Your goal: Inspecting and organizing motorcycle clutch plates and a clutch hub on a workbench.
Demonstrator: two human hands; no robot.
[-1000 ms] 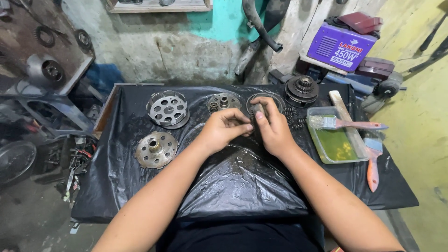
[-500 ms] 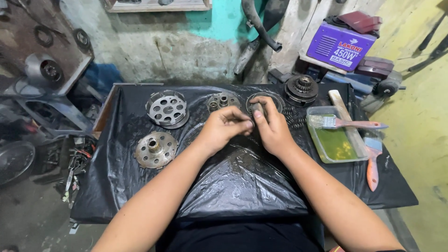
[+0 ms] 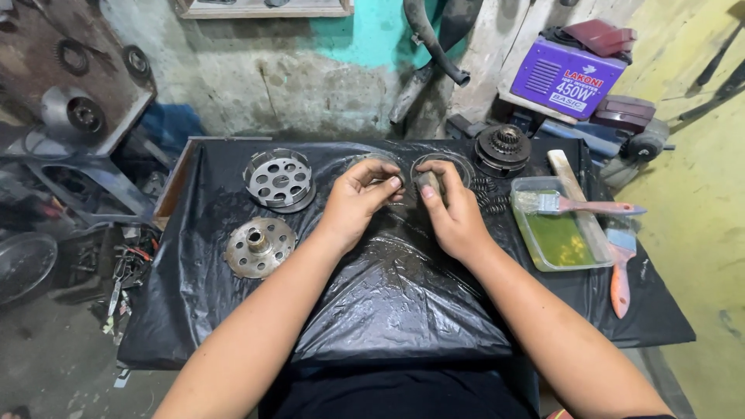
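Note:
My left hand and my right hand meet over the far middle of a black plastic sheet. Both pinch a thin metal ring between thumbs and fingertips; most of the ring is hidden by the fingers. Behind the hands lie two ring-shaped plates, one behind the left hand and one behind the right. A perforated metal drum stands to the left, with a flat holed hub nearer me.
A dark gear assembly and several coil springs sit at the back right. A clear tray of green liquid holds a paintbrush; a second brush lies beside it. A purple box stands behind.
Both hands have stayed at the same spot; the fingers have shifted slightly on the small part between them.

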